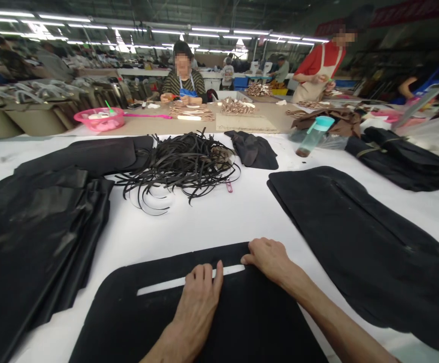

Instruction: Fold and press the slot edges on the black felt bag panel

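Note:
A black fabric panel [128, 312] with a long narrow slot [159, 287] lies on the white table [242, 217] right in front of me. My left hand [200, 297] rests flat on the panel, fingers together and stretched across the slot. My right hand [268, 257] lies at the slot's right end near the panel's top edge, fingers curled down onto the fabric. A tangled heap of black straps [181, 164] sits beyond the panel.
Stacked black panels lie at the left [34, 227] and right [366, 247]. A folded black piece [255, 148], a teal-lidded bottle [313, 136] and a pink basin [100, 119] stand farther back. Other people work at the far tables.

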Demonstrator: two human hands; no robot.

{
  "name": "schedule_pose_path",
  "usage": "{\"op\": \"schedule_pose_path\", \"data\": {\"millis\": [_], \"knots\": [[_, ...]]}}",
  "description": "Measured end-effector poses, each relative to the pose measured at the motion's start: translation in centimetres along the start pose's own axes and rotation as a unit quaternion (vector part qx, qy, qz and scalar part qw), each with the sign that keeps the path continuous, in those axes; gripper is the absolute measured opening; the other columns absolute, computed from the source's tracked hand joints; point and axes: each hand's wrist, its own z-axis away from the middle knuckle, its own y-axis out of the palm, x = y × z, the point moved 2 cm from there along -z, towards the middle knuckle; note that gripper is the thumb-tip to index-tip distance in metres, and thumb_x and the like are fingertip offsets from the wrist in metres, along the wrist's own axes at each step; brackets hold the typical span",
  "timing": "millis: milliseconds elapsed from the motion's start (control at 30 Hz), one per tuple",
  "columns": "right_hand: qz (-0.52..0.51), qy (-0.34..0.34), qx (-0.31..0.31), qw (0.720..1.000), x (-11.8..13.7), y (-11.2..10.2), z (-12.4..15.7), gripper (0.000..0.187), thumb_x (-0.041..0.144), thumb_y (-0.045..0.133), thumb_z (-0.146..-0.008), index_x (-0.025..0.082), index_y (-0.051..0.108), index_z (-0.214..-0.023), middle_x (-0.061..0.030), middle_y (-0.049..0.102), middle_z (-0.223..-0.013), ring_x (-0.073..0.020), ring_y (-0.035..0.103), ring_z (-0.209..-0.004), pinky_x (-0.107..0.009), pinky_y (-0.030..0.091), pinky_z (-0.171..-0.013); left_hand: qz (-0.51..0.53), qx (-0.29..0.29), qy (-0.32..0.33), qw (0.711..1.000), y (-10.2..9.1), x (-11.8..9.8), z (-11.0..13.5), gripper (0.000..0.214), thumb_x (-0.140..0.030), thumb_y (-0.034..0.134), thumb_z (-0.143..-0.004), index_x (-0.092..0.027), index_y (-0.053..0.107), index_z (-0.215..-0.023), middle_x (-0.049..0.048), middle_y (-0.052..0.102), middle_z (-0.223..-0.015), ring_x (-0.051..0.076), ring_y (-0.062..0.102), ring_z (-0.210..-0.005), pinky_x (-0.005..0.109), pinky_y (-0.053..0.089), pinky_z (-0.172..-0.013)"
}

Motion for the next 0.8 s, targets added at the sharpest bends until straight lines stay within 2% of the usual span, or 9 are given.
{"op": "schedule_pose_path", "data": {"millis": [100, 233, 333, 400, 500, 667, 733, 800], "knots": [[0.001, 0.005, -0.007, 1.0, -0.4, 0.4, -0.2, 0.028, 0.043, 0.059, -0.077, 0.016, 0.067, -0.079, -0.0124, 0.068, -0.086, -0.0279, 0.063, -0.085, -0.032, 0.038, -0.064, 0.012, -0.046, -0.037, 0.998, 1.0, 2.1, 2.7, 0.054, 0.003, 0.041, -0.073, -0.01, 0.049, -0.125, 0.0126, 0.058, -0.107, 0.025, 0.054, -0.091, 0.038, 0.049, -0.078], [0.0, 0.007, -0.014, 1.0, -0.4, 0.7, 0.0, 0.023, 0.042, 0.058, -0.078, 0.019, 0.063, -0.078, -0.0078, 0.066, -0.083, -0.025, 0.061, -0.081, -0.031, 0.036, -0.063, 0.01, -0.037, -0.115, 0.993, 2.5, 5.7, 6.9, 0.056, 0.008, 0.038, -0.072, -0.014, 0.054, -0.121, 0.0108, 0.059, -0.113, 0.025, 0.051, -0.098, 0.037, 0.046, -0.083], [0.006, -0.019, -0.062, 0.998, -0.1, 0.5, 0.4, 0.018, 0.035, 0.059, -0.079, 0.019, 0.059, -0.088, -0.0071, 0.062, -0.094, -0.0231, 0.057, -0.086, -0.031, 0.036, -0.068, 0.004, -0.026, -0.17, 0.985, 3.2, 8.0, 9.9, 0.056, 0.009, 0.036, -0.074, -0.017, 0.056, -0.12, 0.0113, 0.058, -0.115, 0.025, 0.05, -0.102, 0.037, 0.045, -0.085], [0.009, -0.061, -0.109, 0.992, 0.0, 0.5, 0.7, 0.021, 0.029, 0.061, -0.078, 0.019, 0.057, -0.095, -0.0082, 0.058, -0.103, -0.0237, 0.053, -0.093, -0.032, 0.035, -0.074, 0.0, -0.02, -0.205, 0.979, 3.6, 9.1, 11.4, 0.058, 0.009, 0.035, -0.074, -0.019, 0.056, -0.12, 0.0108, 0.057, -0.117, 0.025, 0.049, -0.104, 0.038, 0.043, -0.087], [-0.028, -0.125, -0.132, 0.983, 0.0, 0.7, 0.7, 0.023, 0.02, 0.061, -0.076, 0.018, 0.057, -0.099, -0.0087, 0.057, -0.102, -0.0251, 0.048, -0.095, -0.034, 0.033, -0.078, 0.007, -0.014, -0.247, 0.969, 4.1, 10.0, 12.6, 0.058, 0.009, 0.034, -0.074, -0.018, 0.055, -0.122, 0.0103, 0.057, -0.117, 0.024, 0.049, -0.104, 0.036, 0.042, -0.09], [-0.172, -0.168, -0.077, 0.967, -0.6, 1.3, -0.1, 0.008, 0.017, 0.057, -0.074, 0.019, 0.058, -0.081, -0.0043, 0.057, -0.082, -0.0228, 0.048, -0.085, -0.034, 0.032, -0.078, 0.013, -0.012, -0.287, 0.958, 5.2, 10.4, 13.3, 0.049, 0.003, 0.035, -0.078, -0.011, 0.055, -0.121, 0.0124, 0.057, -0.119, 0.025, 0.05, -0.107, 0.036, 0.041, -0.093], [-0.202, -0.17, -0.073, 0.962, -0.8, 1.3, -0.1, 0.004, 0.017, 0.057, -0.073, 0.019, 0.057, -0.077, -0.002, 0.057, -0.083, -0.0194, 0.05, -0.084, -0.029, 0.033, -0.076, 0.023, -0.013, -0.284, 0.958, 5.6, 10.4, 13.6, 0.05, 0.0, 0.039, -0.077, -0.014, 0.056, -0.121, 0.0105, 0.056, -0.122, 0.025, 0.05, -0.11, 0.036, 0.04, -0.096], [-0.235, -0.16, -0.081, 0.955, -0.9, 1.2, 0.3, 0.003, 0.018, 0.056, -0.074, 0.02, 0.055, -0.072, 0.0007, 0.058, -0.083, -0.015, 0.052, -0.08, -0.023, 0.035, -0.071, 0.038, -0.026, -0.28, 0.959, 5.9, 10.5, 13.1, 0.048, -0.005, 0.048, -0.074, -0.023, 0.059, -0.117, 0.0057, 0.056, -0.124, 0.024, 0.05, -0.112, 0.034, 0.04, -0.097]]}}
